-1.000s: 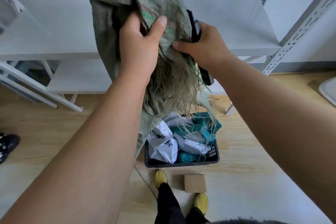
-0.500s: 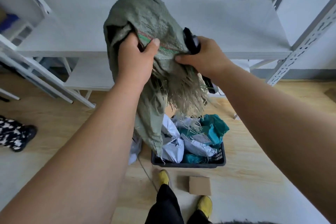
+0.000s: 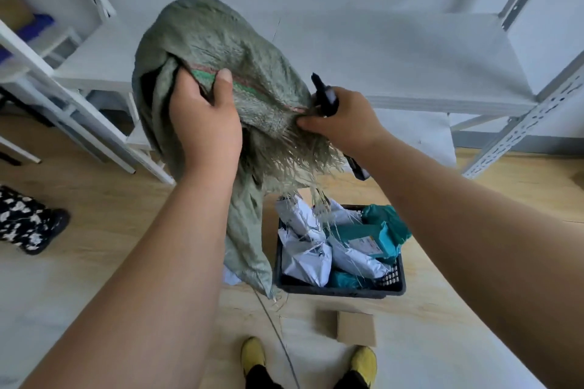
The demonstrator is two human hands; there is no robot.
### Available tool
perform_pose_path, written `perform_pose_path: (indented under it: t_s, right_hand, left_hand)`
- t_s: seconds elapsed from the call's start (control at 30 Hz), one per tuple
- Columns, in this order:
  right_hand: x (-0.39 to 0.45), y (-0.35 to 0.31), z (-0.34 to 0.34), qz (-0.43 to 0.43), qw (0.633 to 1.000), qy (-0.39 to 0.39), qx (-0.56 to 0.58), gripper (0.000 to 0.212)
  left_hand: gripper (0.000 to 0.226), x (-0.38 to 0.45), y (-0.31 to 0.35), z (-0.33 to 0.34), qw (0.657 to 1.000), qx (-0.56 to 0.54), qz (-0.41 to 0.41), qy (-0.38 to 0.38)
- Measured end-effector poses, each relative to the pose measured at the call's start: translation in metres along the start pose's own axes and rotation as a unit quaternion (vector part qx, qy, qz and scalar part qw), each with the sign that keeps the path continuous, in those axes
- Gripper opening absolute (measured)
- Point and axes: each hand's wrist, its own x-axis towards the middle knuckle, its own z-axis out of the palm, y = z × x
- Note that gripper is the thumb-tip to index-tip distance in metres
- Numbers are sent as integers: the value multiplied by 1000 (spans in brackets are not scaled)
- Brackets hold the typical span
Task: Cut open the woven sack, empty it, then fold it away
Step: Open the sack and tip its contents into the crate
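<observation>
No writing can be read anywhere; the label on a teal parcel (image 3: 368,243) is too blurred.

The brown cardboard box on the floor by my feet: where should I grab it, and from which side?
Probably from above, across its two long edges. The cardboard box lies flat on the floor between the yellow shoes and the black crate, its broad top bare. Both hands are busy: left hand and right hand hold the woven sack.

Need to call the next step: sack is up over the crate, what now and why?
Probably start folding. The green woven sack hangs limp from both hands, its frayed mouth down, and the white and teal parcels already fill the black plastic crate. First park the black cutter.
</observation>
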Motion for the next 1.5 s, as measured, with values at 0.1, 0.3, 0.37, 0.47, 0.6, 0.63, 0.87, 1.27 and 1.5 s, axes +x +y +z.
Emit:
perform_pose_path:
  t_s: [0.1, 0.3, 0.37, 0.47, 0.6, 0.63, 0.87, 1.27, 1.5]
  right_hand:
    - [2, -12, 43, 17, 999, -32, 13, 30]
    - [4, -37, 135, 42, 994, -80, 65, 20]
    - [7, -46, 164, 42, 992, -98, 67, 21]
    - [14, -57, 205, 40, 990, -122, 53, 25]
    - [16, -62, 261, 30, 982, -187, 18, 29]
    - [15, -60, 275, 36, 978, -203, 18, 29]
    - [12, -44, 337, 69, 970, -235, -10, 29]
    - [-4, 11, 325, 123, 969, -213, -28, 20]
    - [-32, 62, 273, 132, 966, -222, -27, 11]
  left_hand:
    - [35, 9, -28, -29, 999, 32, 3, 22]
    - [35, 36, -87, -100, 995, 95, -3, 40]
    - [35, 48, -108, -122, 992, 115, -4, 48]
    - [35, 62, -139, -152, 988, 145, -18, 53]
    - [33, 65, -183, -191, 975, 209, -45, 59]
    - [33, 64, -194, -200, 971, 227, -54, 60]
    - [32, 43, -273, -240, 940, 321, -119, 8]
    - [30, -59, -337, -235, 868, 380, -316, -57]
    - [31, -127, -339, -210, 841, 383, -381, -29]
